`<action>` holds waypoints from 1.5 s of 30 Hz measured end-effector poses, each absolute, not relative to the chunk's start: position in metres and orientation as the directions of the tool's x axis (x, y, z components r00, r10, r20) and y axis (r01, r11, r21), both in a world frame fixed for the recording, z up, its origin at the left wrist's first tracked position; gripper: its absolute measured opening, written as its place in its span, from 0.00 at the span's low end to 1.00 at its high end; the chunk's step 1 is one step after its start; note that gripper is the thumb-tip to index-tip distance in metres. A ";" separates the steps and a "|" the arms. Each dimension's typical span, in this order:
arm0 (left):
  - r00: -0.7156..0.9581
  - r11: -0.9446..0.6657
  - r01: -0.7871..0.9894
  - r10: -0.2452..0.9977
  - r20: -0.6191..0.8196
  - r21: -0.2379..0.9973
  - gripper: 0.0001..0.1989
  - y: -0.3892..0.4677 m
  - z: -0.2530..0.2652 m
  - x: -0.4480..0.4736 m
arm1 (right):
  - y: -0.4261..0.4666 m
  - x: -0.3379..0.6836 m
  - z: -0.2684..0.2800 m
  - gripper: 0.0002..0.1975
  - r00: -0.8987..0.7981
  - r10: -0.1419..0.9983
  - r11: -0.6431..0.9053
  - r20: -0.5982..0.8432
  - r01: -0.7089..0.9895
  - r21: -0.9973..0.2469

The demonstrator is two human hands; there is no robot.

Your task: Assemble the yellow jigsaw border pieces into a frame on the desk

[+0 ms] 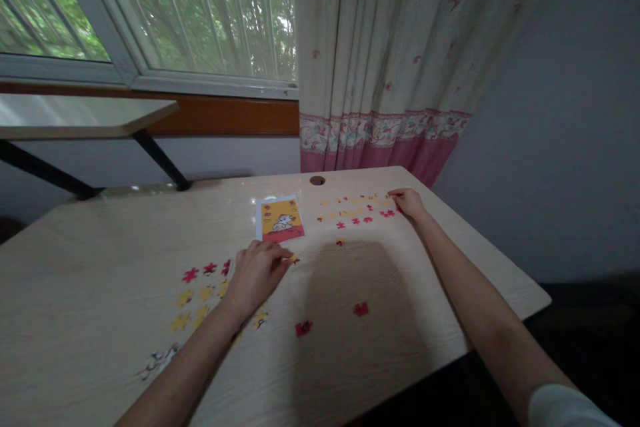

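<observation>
My left hand [257,273] is closed in a pinch on a yellow and red jigsaw puzzle piece [295,259], just below the picture card [281,219] with a white animal on yellow and red. At the far right, my right hand [407,202] reaches to the end of the rows of small puzzle pieces [355,212]; its fingertips are pinched together at a piece too small to make out. A single yellow and dark piece [340,242] lies between the hands. Two red pieces, one [303,327] nearer the left arm and another [361,308], rest closer to me.
More red, yellow and white pieces [184,297] spread in rows at the left, partly hidden by my left forearm. The pale wooden table [100,240] has a round cable hole [317,181] at its back edge. A raised shelf [85,113] stands at the back left, and a curtain [380,67] hangs behind.
</observation>
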State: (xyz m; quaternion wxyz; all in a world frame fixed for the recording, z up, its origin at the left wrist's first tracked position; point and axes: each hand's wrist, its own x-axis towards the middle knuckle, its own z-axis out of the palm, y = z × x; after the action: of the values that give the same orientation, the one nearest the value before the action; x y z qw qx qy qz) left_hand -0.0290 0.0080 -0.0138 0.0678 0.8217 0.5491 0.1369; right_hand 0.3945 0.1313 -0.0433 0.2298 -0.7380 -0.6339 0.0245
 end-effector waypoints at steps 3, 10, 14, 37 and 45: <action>0.363 -0.393 0.881 0.918 0.157 0.262 0.11 0.008 -0.014 -0.029 | 0.130 0.398 -0.043 0.14 0.192 0.947 -0.087 0.259 0.926 -0.367; 0.357 -0.380 0.887 0.925 0.130 0.262 0.10 0.008 -0.010 -0.028 | 0.132 0.399 -0.044 0.12 0.128 0.959 -0.032 0.253 0.936 -0.352; 0.361 -0.381 0.888 0.924 0.123 0.257 0.10 0.007 -0.010 -0.028 | 0.134 0.396 -0.046 0.12 0.103 0.961 -0.008 0.256 0.938 -0.347; 0.354 -0.377 0.886 0.926 0.132 0.268 0.11 0.006 -0.009 -0.028 | 0.129 0.388 -0.044 0.13 0.086 0.944 0.017 0.319 0.951 -0.307; 0.365 -0.397 0.880 0.917 0.161 0.262 0.12 0.008 -0.014 -0.030 | 0.112 0.376 -0.035 0.14 0.049 0.939 0.036 0.340 0.970 -0.241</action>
State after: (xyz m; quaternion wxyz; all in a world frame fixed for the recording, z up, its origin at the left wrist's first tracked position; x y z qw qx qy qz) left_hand -0.0305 0.0083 -0.0141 0.0657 0.8236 0.5453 0.1414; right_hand 0.3763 0.1123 -0.0348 0.2101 -0.6932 -0.6885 -0.0364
